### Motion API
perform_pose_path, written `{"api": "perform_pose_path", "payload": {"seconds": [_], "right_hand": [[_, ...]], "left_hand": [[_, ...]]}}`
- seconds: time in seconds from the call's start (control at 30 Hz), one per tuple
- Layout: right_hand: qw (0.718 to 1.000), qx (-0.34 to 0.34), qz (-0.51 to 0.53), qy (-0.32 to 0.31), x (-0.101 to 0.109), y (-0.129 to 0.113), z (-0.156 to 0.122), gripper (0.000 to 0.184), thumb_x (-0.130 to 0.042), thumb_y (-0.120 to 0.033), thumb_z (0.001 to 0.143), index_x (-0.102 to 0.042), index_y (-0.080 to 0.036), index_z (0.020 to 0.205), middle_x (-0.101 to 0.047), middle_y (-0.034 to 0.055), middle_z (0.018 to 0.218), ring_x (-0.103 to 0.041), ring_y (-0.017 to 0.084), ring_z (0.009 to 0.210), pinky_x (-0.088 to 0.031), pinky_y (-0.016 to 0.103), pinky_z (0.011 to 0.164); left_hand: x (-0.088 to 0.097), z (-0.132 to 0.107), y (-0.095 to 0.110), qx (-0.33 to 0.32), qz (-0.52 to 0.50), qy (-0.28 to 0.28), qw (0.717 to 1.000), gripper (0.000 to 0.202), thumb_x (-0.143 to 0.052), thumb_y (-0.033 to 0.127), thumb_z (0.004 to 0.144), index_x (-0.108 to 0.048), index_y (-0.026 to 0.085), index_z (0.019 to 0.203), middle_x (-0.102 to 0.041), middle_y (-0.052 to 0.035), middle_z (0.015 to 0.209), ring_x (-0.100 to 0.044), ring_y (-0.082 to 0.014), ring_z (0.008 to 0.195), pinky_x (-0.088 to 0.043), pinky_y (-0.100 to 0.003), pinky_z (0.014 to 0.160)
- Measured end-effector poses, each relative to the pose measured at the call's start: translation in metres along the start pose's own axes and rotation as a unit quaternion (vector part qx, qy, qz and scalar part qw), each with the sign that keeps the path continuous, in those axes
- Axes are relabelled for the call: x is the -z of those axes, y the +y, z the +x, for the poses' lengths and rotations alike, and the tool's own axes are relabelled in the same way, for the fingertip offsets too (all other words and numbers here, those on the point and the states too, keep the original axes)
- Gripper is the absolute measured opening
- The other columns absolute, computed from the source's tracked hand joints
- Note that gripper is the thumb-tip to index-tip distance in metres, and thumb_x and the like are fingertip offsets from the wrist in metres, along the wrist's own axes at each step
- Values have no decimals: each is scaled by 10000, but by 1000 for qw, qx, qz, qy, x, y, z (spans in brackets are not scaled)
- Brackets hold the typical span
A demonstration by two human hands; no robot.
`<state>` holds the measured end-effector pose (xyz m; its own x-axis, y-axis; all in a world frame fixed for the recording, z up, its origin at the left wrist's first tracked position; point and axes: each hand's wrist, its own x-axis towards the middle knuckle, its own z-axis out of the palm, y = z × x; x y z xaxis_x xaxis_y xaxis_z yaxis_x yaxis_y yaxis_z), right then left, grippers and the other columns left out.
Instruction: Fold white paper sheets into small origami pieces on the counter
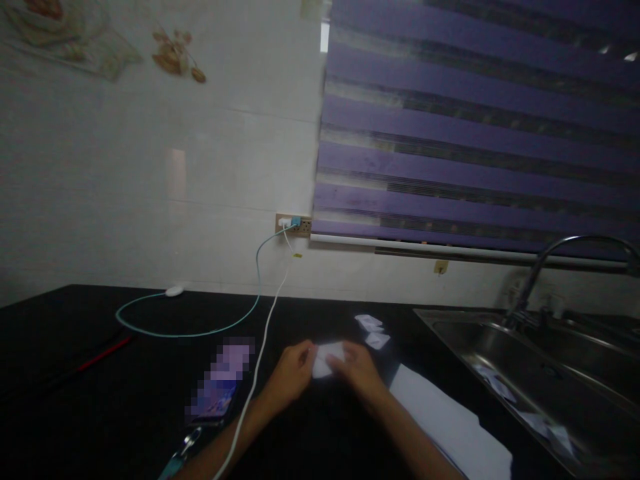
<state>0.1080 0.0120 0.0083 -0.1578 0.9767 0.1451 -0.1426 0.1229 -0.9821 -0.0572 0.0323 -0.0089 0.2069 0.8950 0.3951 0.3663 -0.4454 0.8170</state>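
Observation:
Between my two hands is a small folded piece of white paper, held a little above the dark countertop. My left hand pinches its left edge with thumb and fingertips. On the other side, my right hand grips the right edge, its thumb lying across the front of the paper. Several small folded paper pieces lie behind my right hand. To the right of my right forearm rests a stack of white paper sheets.
A phone with a strap lies left of my left forearm, and a white cable runs over that arm. A teal cable loops from the wall outlet. At right, folded papers lie along the rim of a steel sink.

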Motion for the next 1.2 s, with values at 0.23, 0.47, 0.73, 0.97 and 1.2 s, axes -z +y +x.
{"api": "perform_pose_path", "payload": {"seconds": [0.23,0.47,0.73,0.97,1.2], "right_hand": [[1000,18,-22,-7,-1,-7,-5,387,-818,-420,572,-653,-153,798,-696,55,743,-651,208,689,-488,305,653],[998,-35,37,-46,-3,-9,-6,487,-836,-388,559,-663,-140,941,-699,82,862,-662,215,768,-521,327,678],[999,8,-27,-42,6,-2,-2,405,-835,-340,571,-652,-142,875,-689,43,769,-649,186,681,-489,281,628],[995,13,-69,-70,13,-8,-3,348,-806,-337,609,-635,-137,836,-675,28,708,-615,154,584,-463,259,564],[994,19,-44,-94,13,-16,-5,378,-803,-321,612,-644,-154,912,-699,57,836,-657,190,728,-483,295,669]], "left_hand": [[1,-2,5,5,-4,-4,1000,398,-381,456,902,-558,154,711,-536,3,627,-475,-136,577,-318,-229,533],[2,-2,7,-8,4,11,1000,373,-382,418,906,-574,155,724,-567,-7,642,-490,-138,578,-318,-228,533],[6,-5,5,14,-28,-44,999,425,-424,509,864,-603,151,720,-576,-11,627,-490,-146,588,-345,-223,530],[13,-7,8,9,-90,-137,986,488,-424,562,858,-622,141,712,-564,-12,608,-484,-133,561,-348,-215,517],[19,-2,8,23,-122,-152,981,510,-417,559,862,-596,134,645,-534,-9,581,-484,-139,570,-367,-230,556]]}}
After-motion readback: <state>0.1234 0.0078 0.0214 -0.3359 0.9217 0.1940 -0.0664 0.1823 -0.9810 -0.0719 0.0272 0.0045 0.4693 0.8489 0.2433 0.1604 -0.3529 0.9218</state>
